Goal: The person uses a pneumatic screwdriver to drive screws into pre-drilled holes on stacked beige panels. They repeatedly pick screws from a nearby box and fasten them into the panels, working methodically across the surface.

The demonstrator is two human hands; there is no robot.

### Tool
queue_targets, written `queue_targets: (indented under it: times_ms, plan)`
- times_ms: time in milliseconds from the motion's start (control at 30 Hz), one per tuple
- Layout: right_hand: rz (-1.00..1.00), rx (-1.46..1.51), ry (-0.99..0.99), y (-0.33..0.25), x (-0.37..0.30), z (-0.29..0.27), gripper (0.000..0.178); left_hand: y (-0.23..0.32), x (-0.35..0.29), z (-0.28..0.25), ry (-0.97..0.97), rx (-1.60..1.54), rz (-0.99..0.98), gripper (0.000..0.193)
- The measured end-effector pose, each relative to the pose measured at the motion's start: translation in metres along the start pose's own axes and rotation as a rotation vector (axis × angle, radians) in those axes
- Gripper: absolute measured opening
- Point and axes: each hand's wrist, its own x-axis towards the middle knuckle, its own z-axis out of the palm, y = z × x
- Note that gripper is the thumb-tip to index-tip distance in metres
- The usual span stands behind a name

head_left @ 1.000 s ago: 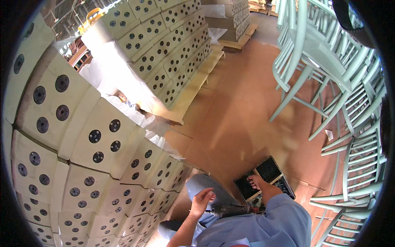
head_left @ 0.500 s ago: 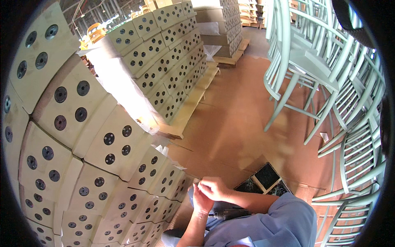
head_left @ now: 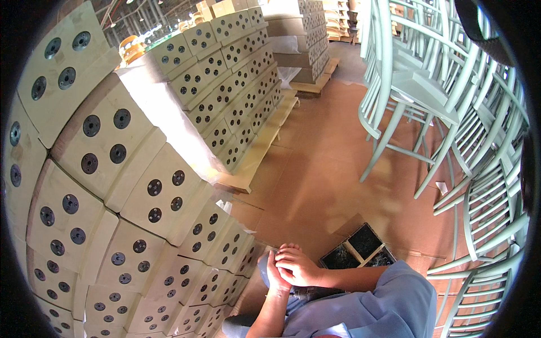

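My left hand (head_left: pixel 274 274) and my right hand (head_left: pixel 297 268) are together low in the middle of the view, above my lap. The right fingers are bent over the left hand, and both hands look closed. Whatever lies between them is hidden. Just beyond the knuckles shows a row of small rounded tips (head_left: pixel 289 246), like toes. A dark tool (head_left: pixel 307 293), partly covered by my right forearm, lies across my lap. Beside my right arm stands a wooden box (head_left: pixel 360 261) divided into compartments, with small black pieces inside.
Stacked beige panels (head_left: pixel 132 256) with round black discs rise close on my left. Further stacks (head_left: pixel 225 73) stand on a wooden pallet (head_left: pixel 253 160). Pale green chairs (head_left: pixel 406 112) crowd the right side. Brown sheeting (head_left: pixel 315 152) covers the floor between.
My right hand has turned and opened out somewhat over the left. The rounded tips beyond the hands have come into sight. The dark tool is more covered by my forearm.
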Motion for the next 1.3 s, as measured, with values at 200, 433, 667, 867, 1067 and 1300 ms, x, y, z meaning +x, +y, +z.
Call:
queue_targets:
  times_ms: [200, 433, 667, 867, 1067, 1300]
  plan:
    - [-0.057, 0.018, -0.001, -0.011, 0.003, -0.018, 0.01, -0.003, 0.001, 0.025, 0.026, 0.067, 0.054, 0.042]
    - [-0.025, 0.064, 0.005, -0.013, 0.0, -0.021, 0.011, -0.005, 0.001, 0.038, 0.079, 0.062, 0.062, 0.034]
    - [-0.048, 0.015, 0.042, -0.016, 0.007, -0.032, 0.011, 0.002, 0.005, 0.012, 0.122, 0.067, 0.057, 0.031]
    - [0.248, -0.154, 0.262, 0.052, -0.012, -0.049, 0.016, 0.001, -0.001, 0.014, 0.251, -0.001, 0.038, 0.037]
    - [0.59, -0.735, 0.071, 0.192, -0.121, -0.071, 0.036, 0.005, -0.009, 0.011, 0.243, -0.012, 0.01, 0.038]
    - [0.649, -1.185, -0.617, 0.28, -0.231, -0.101, 0.032, 0.003, -0.02, 0.004, 0.272, 0.002, 0.007, 0.038]
